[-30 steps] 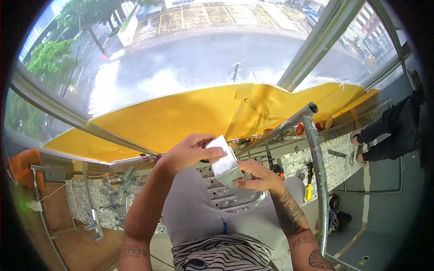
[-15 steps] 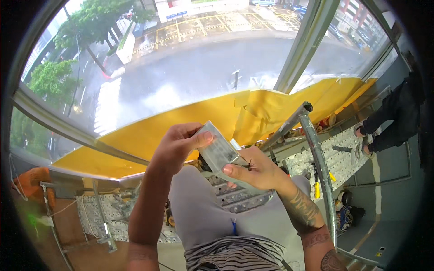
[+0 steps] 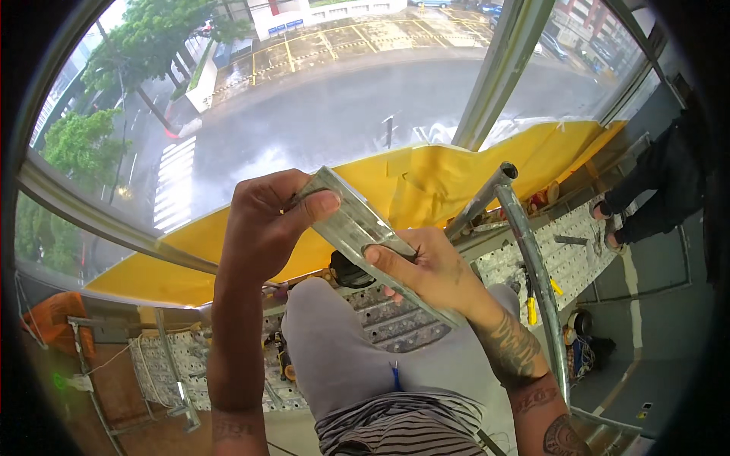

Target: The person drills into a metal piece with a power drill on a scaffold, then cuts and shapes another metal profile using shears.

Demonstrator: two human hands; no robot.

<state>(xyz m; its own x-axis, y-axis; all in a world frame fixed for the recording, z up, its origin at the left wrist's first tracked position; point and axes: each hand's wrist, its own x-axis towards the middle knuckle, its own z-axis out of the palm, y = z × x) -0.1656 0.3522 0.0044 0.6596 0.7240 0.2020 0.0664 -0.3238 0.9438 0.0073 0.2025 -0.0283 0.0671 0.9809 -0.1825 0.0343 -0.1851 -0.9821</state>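
A grey metal channel (image 3: 352,222) is held aloft above the person's thighs (image 3: 327,349), its long axis slanting from far left to near right; the left hand (image 3: 262,216) pinches its far-left end, thumb over the edge; the right hand (image 3: 435,270) grasps it nearer the middle, the near-right end jutting past toward the right thigh; beneath lies a perforated metal platform (image 3: 498,258); a steel tube rail (image 3: 530,247) bounds room to the right, close beside the right forearm; a yellow sheet (image 3: 437,182) stands ahead; a yellow-handled tool (image 3: 531,308) lies by the platform's near edge.
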